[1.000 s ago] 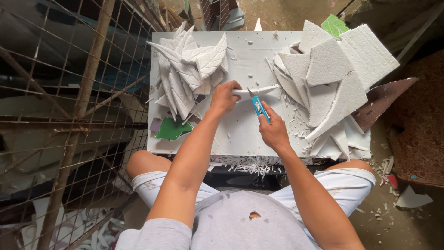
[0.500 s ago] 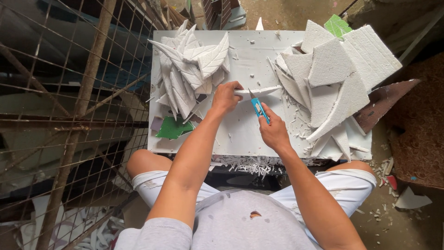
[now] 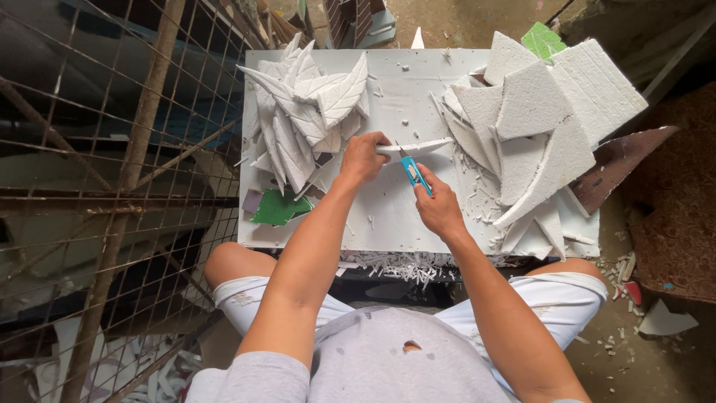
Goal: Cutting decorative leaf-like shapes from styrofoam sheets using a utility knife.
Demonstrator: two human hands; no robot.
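Left hand has its fingers clamped on one end of a thin white foam strip, held just above the white worktop. Right hand fingers wrapped tight round a blue utility knife, blade tip at the strip, probably touching, hard to make out. Pile of cut foam leaves to the left, rough foam slabs to the right. Green leaf template partly under the pile. No containers seen. Wire mesh fence at left.

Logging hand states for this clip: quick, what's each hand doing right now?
Left hand: closed on a white foam piece, holding it on the white table.
Right hand: closed around a blue utility knife, blade at the foam.
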